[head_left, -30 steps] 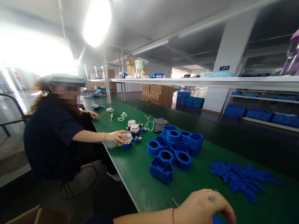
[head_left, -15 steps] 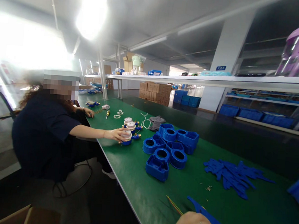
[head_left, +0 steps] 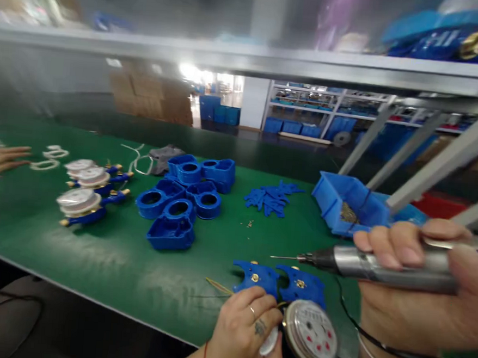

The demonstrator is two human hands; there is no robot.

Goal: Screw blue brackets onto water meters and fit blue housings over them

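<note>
My right hand [head_left: 409,313] is wrapped around a silver electric screwdriver [head_left: 380,268], its thin bit pointing left above the table. At the near edge my left hand [head_left: 245,326] has its fingers curled around a small white round part [head_left: 269,342], mostly hidden by the fingers. Touching or very near that hand is a round-dialled water meter [head_left: 312,337] with red marks. Two flat blue plates [head_left: 256,278] with brass pieces lie just beyond it. Thin yellow wires [head_left: 217,285] stick out to the left of my left hand.
Blue plastic housings [head_left: 178,226] are grouped mid-table, with more meters [head_left: 79,203] to the left. A pile of blue flat pieces [head_left: 272,198], small screws [head_left: 249,223] and a blue bin [head_left: 331,207] lie farther back. Another person's hand [head_left: 3,160] reaches in left. A shelf [head_left: 247,57] crosses above.
The view has swung right and down. My right hand with the electric screwdriver, the near water meter and the blue bin's contents now show. The other person's hand has come off the meter.
</note>
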